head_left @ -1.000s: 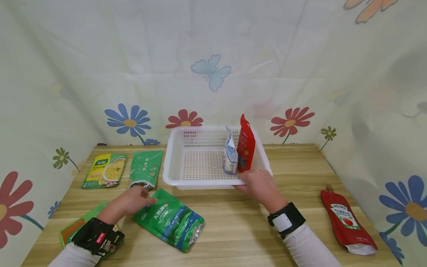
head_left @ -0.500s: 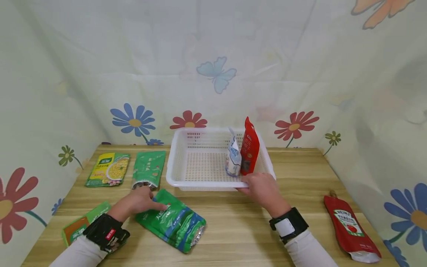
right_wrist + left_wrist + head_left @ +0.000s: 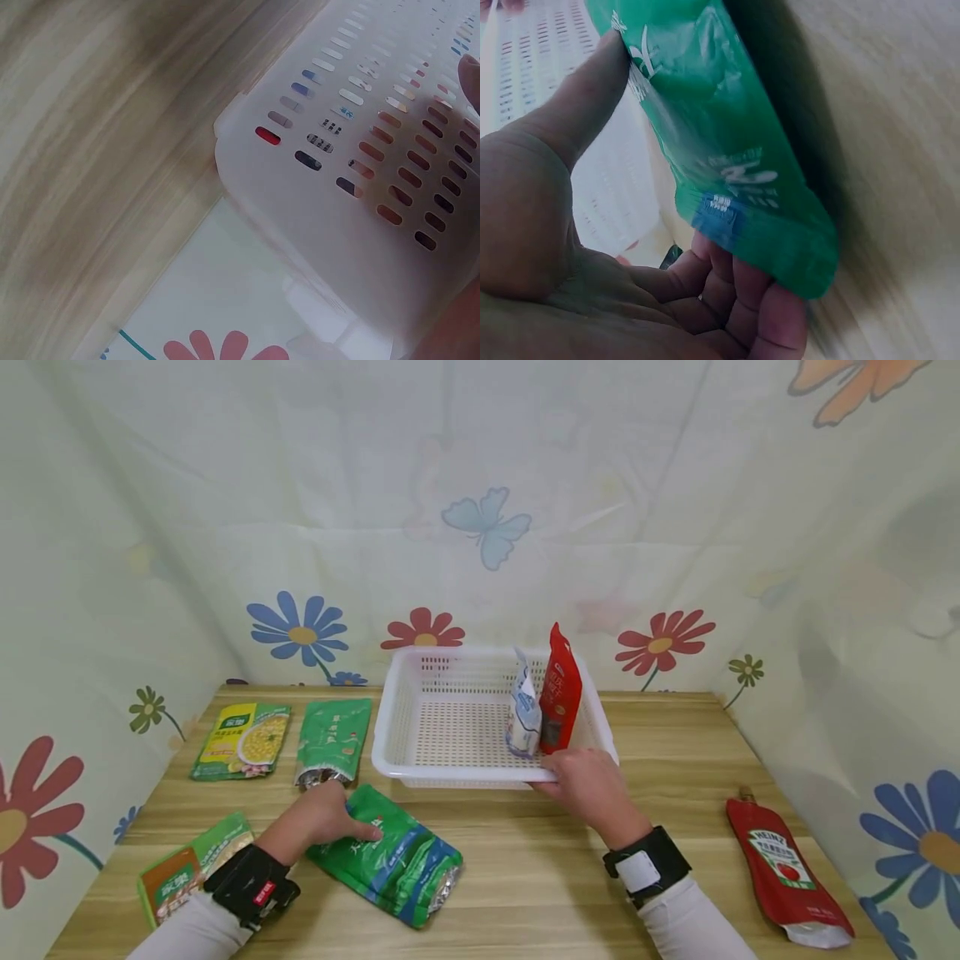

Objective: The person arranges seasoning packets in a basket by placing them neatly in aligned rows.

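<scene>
Left hand [image 3: 324, 817] grasps the green-blue pouch [image 3: 397, 860] flat on the desk [image 3: 540, 868], right hand [image 3: 588, 785] grips the white basket's [image 3: 390, 727] rim; pickup step, lift likely needs clearing that rim.

Your head view: from above, facing forward and down over the table [image 3: 525, 860]. Left wrist view: close on the green pouch [image 3: 727, 150]. Right wrist view: close against the basket [image 3: 352, 187]; both items also appear in your head view.

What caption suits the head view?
Left hand grips a green pouch; right hand holds the white basket.
</scene>
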Demonstrator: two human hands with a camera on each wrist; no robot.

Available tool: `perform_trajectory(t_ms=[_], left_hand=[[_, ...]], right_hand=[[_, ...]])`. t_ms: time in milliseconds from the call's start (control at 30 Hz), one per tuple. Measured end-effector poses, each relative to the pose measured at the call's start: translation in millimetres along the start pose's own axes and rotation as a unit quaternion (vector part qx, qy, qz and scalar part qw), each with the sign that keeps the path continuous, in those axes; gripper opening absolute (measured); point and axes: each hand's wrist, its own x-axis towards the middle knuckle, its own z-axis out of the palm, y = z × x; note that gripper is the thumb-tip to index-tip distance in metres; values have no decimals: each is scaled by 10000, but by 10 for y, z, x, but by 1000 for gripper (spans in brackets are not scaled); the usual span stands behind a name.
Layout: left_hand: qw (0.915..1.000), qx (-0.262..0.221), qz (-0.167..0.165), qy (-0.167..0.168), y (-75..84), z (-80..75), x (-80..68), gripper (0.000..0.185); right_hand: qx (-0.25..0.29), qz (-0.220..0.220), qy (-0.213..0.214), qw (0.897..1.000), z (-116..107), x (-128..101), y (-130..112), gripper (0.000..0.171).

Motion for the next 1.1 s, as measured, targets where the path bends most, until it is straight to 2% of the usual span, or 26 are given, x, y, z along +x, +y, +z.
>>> perform_trajectory(t_ms=[200, 433, 533, 867, 1100], left_hand=[[9998, -36, -164, -97, 19, -1, 12, 57], [9994, -28, -258, -236, 11, -9, 42, 87], [9993, 32, -265, -246, 9, -8, 56, 94], [9994, 255, -187, -100, 79, -33, 27, 91], [10000, -12, 13, -87, 47, -58, 16, 89]], right_hand=[[78, 5, -26, 10000, -14, -2, -7, 31], [139, -8, 14, 9999, -32, -6, -23, 31], [137, -10, 22, 9999, -31, -3, -23, 31], [58, -11, 51, 10000, -27, 3, -8, 32], [58, 11, 3, 10000, -44, -1, -21, 31]])
